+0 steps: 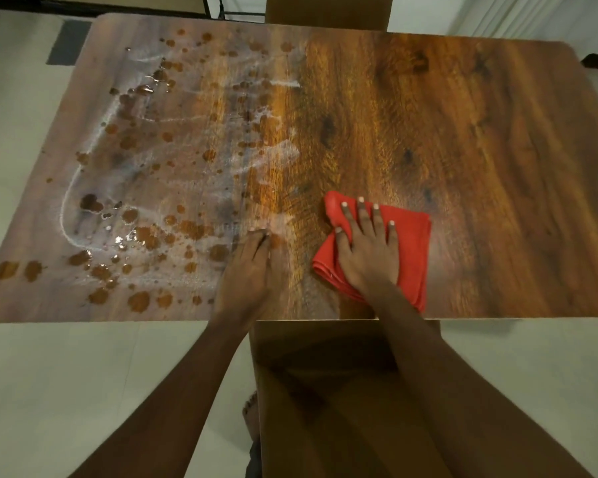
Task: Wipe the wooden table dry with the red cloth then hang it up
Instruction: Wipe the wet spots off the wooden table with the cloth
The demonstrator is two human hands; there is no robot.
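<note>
Risk: water droplets (145,236) cover the 9 o'clock half of the desk (497,150). A sweep towards 6 or 9 o'clock could push them off onto the floor (32,374). The folded red cloth (411,243) may saturate and smear. The left hand (247,270) rests on the desk at the wet margin and could slip; blur hides whether its fingers are straight or curled.

The cloth lies near the 6 o'clock edge, right of centre, flat under the right hand (368,257). That hand's fingers (361,215) are spread straight, pressing down, tips near the cloth's 12 o'clock edge.
</note>
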